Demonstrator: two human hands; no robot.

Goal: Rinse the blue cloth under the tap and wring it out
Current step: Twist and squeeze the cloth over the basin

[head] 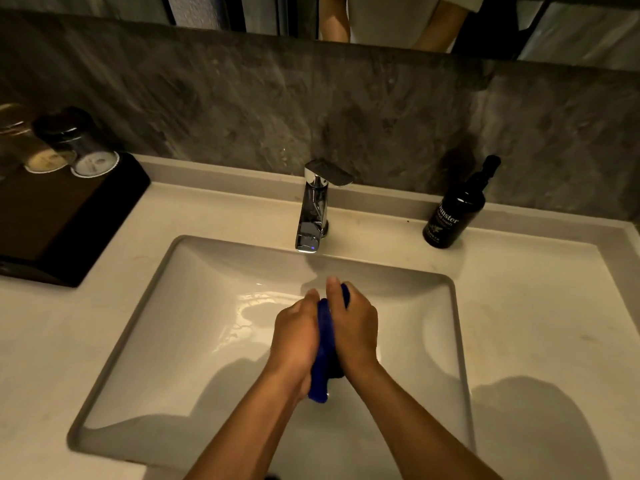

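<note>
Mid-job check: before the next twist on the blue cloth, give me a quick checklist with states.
1. Both hands on cloth: ok, left hand and right hand clamp the blue cloth.
2. Cloth bunched into a roll: ok.
3. Cloth over the sink: ok.
4. Tap stream: none visible, cannot tell for sure.
5. Soap bottle clear of elbows: ok.

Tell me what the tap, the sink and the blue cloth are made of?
The tap looks like shiny chromed metal: it mirrors the room. The sink seems glazed white ceramic, smooth with bright glints. The blue cloth, squeezed between both hands, looks like soft, fuzzy fabric, maybe microfibre.
</note>
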